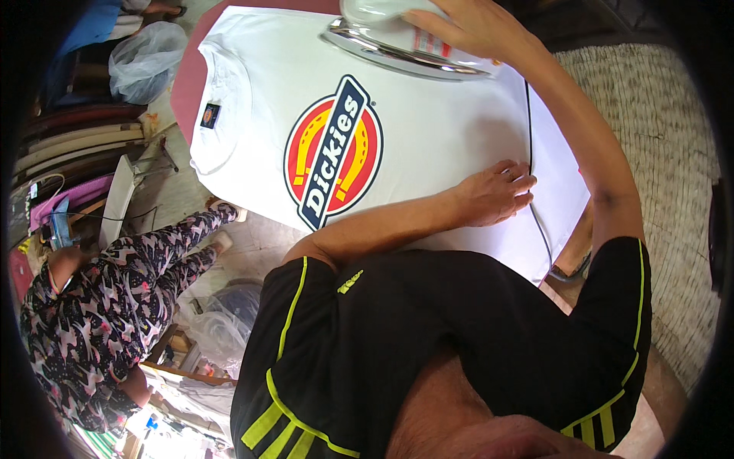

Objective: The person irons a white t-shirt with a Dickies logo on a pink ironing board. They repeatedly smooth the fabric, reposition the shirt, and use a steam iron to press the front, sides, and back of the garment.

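A white T-shirt (428, 130) with a round red, yellow and dark blue badge lies flat on a pink-covered board (186, 84). My right hand (470, 27) grips the top of a white iron (397, 42) with a shiny metal soleplate, which rests on the far part of the shirt. My left hand (497, 191) lies on the near right part of the shirt, fingers curled around the iron's black cord (528, 122). The cord runs from the iron down past that hand and off the board's near edge.
A person in dark patterned clothes (99, 306) sits low at the left, legs stretched toward the board. A clear plastic bag (145, 61) lies at the top left. A woven mat (665, 153) covers the floor on the right. Clutter fills the lower left.
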Tool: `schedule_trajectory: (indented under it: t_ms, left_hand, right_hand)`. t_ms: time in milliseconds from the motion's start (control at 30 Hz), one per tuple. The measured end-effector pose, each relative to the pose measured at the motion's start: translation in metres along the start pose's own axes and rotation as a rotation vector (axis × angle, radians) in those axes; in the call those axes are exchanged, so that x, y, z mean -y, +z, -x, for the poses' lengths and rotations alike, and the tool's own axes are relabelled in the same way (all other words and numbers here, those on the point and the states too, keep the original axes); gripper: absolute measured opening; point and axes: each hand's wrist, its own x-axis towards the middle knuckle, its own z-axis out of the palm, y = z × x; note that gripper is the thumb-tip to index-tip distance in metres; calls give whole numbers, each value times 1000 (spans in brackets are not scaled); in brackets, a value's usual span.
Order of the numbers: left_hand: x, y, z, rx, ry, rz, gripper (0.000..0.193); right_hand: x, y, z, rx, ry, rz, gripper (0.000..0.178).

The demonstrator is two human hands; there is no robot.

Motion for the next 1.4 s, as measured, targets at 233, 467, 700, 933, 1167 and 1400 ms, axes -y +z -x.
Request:
schedule_trajectory:
  t_ms: [233, 467, 700, 933, 1167, 1400]
  left_hand:
    - [0, -2, 3, -26, 30, -40, 27]
    - [3, 3, 4, 35, 54, 48, 18]
    - [3, 9, 10, 5, 76, 72, 19]
    - [2, 5, 4, 114, 63, 129, 21]
    - [1, 0, 8, 93, 124, 136, 25]
    - [3, -14, 33, 45, 124, 155, 27]
  right_hand:
    - [9, -3, 14, 46, 165, -44, 33]
    - [1, -10, 38, 73, 198, -51, 30]
    - [4, 7, 47, 43, 393, -178, 27]
    - [9, -10, 112, -122, 586, -115, 32]
    - [5, -2, 110, -245, 562, -123, 28]
    - [-6, 9, 41, -169, 347, -93, 31]
